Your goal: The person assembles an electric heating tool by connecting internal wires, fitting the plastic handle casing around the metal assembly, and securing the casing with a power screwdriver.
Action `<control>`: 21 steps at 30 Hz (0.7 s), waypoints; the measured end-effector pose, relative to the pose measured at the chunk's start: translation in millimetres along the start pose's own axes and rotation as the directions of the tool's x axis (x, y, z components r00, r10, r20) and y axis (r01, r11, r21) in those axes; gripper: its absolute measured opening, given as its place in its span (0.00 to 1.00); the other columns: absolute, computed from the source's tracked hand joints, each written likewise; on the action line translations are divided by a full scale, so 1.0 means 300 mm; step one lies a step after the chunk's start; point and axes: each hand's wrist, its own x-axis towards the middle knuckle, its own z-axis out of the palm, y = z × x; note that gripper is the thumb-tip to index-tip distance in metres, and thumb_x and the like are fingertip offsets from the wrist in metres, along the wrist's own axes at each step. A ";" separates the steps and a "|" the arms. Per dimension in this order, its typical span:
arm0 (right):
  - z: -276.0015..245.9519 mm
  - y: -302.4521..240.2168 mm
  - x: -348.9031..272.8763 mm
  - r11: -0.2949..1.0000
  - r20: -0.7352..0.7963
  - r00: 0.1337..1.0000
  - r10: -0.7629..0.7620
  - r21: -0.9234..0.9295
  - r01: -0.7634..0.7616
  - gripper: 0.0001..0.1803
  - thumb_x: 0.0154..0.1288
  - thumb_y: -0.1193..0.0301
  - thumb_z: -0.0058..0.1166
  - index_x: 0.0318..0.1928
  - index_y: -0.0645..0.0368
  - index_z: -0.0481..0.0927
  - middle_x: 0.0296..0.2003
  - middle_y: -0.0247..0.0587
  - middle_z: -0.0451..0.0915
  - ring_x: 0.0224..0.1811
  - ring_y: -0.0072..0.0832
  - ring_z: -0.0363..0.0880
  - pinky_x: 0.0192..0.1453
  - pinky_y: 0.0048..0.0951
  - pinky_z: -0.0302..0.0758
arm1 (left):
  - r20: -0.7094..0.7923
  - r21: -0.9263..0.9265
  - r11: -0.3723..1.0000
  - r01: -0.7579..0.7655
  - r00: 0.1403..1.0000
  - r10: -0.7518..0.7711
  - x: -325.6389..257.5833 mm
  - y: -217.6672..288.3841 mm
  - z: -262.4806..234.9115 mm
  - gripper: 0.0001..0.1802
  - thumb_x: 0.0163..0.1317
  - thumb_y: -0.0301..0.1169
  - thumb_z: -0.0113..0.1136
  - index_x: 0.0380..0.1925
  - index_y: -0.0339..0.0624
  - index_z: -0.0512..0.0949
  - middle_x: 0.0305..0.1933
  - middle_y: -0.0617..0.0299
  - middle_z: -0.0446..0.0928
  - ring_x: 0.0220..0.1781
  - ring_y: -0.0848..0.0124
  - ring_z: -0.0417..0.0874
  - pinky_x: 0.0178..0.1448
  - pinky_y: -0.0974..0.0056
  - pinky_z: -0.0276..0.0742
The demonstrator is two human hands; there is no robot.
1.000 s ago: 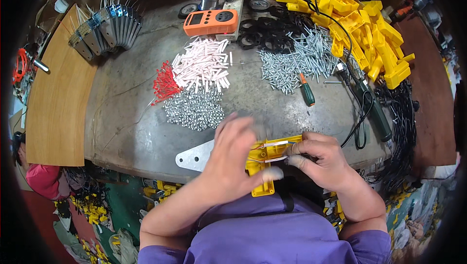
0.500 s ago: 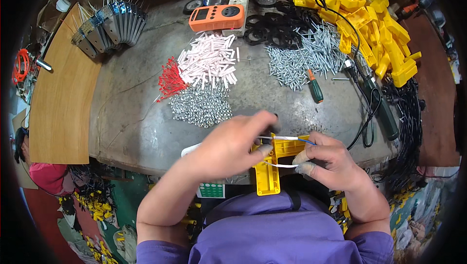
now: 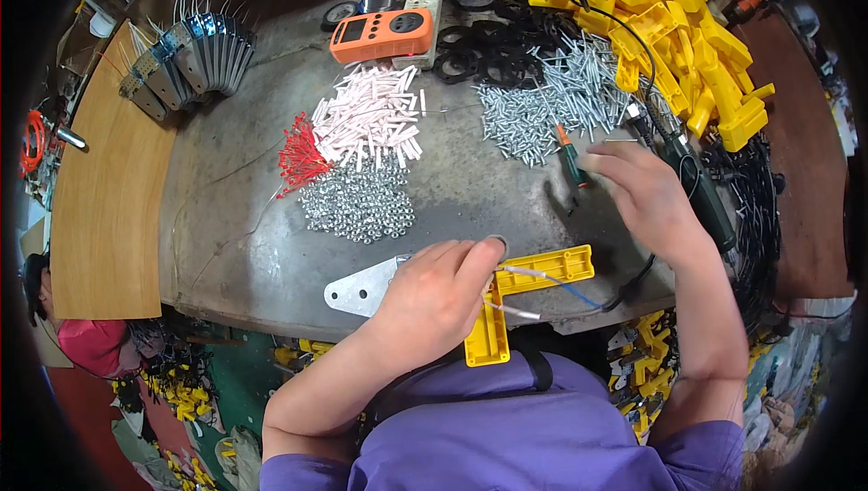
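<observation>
Yellow plastic housing (image 3: 567, 264), semi-gloss; smooth metal plate (image 3: 348, 296); scuffed worktop (image 3: 231, 211), dull sheen; left, smooth wood-grained board (image 3: 113, 193).

The purple shirt (image 3: 470, 441) has, apparently, a dark strap (image 3: 541, 372).

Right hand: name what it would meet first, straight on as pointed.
The right hand would likely meet the slim green-and-orange tool first; depth is unclear, so they may be touching.

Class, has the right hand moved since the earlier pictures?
Yes. Judged against the green screwdriver lying on the bench, the right hand has gone up the picture, away from the yellow casing, to close beside the screwdriver.
</observation>
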 end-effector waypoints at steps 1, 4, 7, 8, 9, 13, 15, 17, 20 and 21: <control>0.012 0.022 0.023 1.000 0.000 1.000 0.001 -0.004 -0.001 0.17 0.59 0.81 0.53 0.49 0.57 0.78 0.44 0.44 0.80 0.47 0.39 0.79 0.48 0.33 0.76 | 0.003 -0.008 0.999 0.036 0.999 -0.036 -0.004 -0.001 0.003 0.20 0.48 0.17 0.58 0.43 0.36 0.68 0.34 0.49 0.76 0.36 0.49 0.80 0.43 0.52 0.78; 0.021 0.042 0.066 0.924 0.121 0.964 -0.237 -0.279 0.262 0.16 0.56 0.82 0.53 0.45 0.56 0.78 0.49 0.44 0.78 0.55 0.44 0.75 0.54 0.36 0.75 | -0.084 -0.047 0.998 -0.042 0.996 0.038 -0.020 -0.015 0.022 0.20 0.48 0.17 0.60 0.42 0.36 0.67 0.35 0.48 0.77 0.39 0.48 0.81 0.51 0.51 0.79; 0.029 0.044 0.085 0.898 0.137 0.935 -0.326 -0.266 0.352 0.15 0.57 0.83 0.52 0.45 0.56 0.77 0.53 0.45 0.76 0.59 0.43 0.72 0.57 0.36 0.73 | -0.075 -0.056 0.998 -0.031 0.997 0.026 -0.018 0.000 0.017 0.20 0.49 0.17 0.62 0.41 0.36 0.67 0.37 0.48 0.77 0.42 0.47 0.81 0.58 0.49 0.78; 0.023 0.017 0.094 0.978 -0.006 0.978 -0.210 0.006 0.210 0.15 0.59 0.83 0.50 0.46 0.56 0.76 0.53 0.44 0.76 0.60 0.41 0.72 0.59 0.36 0.72 | -0.079 -0.053 0.998 -0.014 0.997 0.010 -0.025 -0.002 0.018 0.20 0.49 0.17 0.62 0.41 0.36 0.67 0.37 0.48 0.77 0.42 0.47 0.81 0.58 0.49 0.78; 0.011 -0.014 0.093 0.956 -0.105 0.994 -0.040 0.287 0.068 0.15 0.61 0.82 0.49 0.47 0.57 0.75 0.53 0.43 0.75 0.60 0.39 0.72 0.60 0.35 0.71 | -0.077 -0.048 0.998 -0.031 0.997 0.027 -0.025 -0.004 0.021 0.20 0.48 0.17 0.61 0.41 0.36 0.67 0.37 0.47 0.77 0.42 0.47 0.81 0.56 0.50 0.78; -0.044 -0.236 0.090 0.302 -0.333 0.904 0.266 0.920 0.250 0.10 0.66 0.75 0.48 0.47 0.55 0.68 0.39 0.41 0.72 0.41 0.32 0.72 0.47 0.31 0.70 | -0.086 -0.008 0.999 -0.047 0.995 0.046 -0.021 0.002 0.014 0.20 0.46 0.15 0.59 0.41 0.35 0.68 0.37 0.47 0.77 0.41 0.47 0.81 0.48 0.50 0.79; -0.080 -0.307 0.075 0.101 -0.229 0.952 0.205 0.972 0.212 0.10 0.68 0.62 0.49 0.43 0.51 0.66 0.25 0.32 0.59 0.24 0.21 0.57 0.30 0.25 0.59 | -0.063 -0.011 1.000 -0.028 0.998 0.028 -0.023 0.002 0.018 0.20 0.45 0.15 0.58 0.41 0.35 0.69 0.37 0.47 0.77 0.39 0.47 0.80 0.45 0.50 0.78; -0.070 -0.372 0.050 -0.278 -0.016 0.967 0.254 0.956 0.089 0.18 0.66 0.55 0.51 0.29 0.56 0.68 0.22 0.34 0.65 0.21 0.24 0.61 0.27 0.26 0.60 | -0.048 0.000 1.000 0.007 0.999 -0.007 -0.033 0.001 0.013 0.20 0.44 0.14 0.57 0.41 0.35 0.69 0.37 0.47 0.77 0.38 0.47 0.80 0.42 0.50 0.77; -0.039 -0.333 0.037 -0.234 0.040 0.999 0.018 0.972 -0.035 0.19 0.67 0.60 0.49 0.24 0.59 0.67 0.22 0.34 0.68 0.23 0.23 0.63 0.28 0.25 0.60 | -0.025 0.033 0.999 -0.019 0.999 0.020 -0.024 0.013 0.012 0.19 0.52 0.24 0.54 0.47 0.36 0.69 0.35 0.52 0.74 0.38 0.54 0.78 0.45 0.55 0.74; -0.022 -0.333 0.049 -0.185 0.133 0.991 0.008 0.974 -0.129 0.18 0.68 0.64 0.47 0.23 0.60 0.66 0.20 0.34 0.68 0.22 0.22 0.62 0.27 0.24 0.59 | -0.019 0.031 0.999 -0.008 1.000 0.008 -0.023 0.016 0.008 0.20 0.52 0.24 0.54 0.47 0.35 0.69 0.36 0.51 0.74 0.39 0.54 0.78 0.45 0.55 0.74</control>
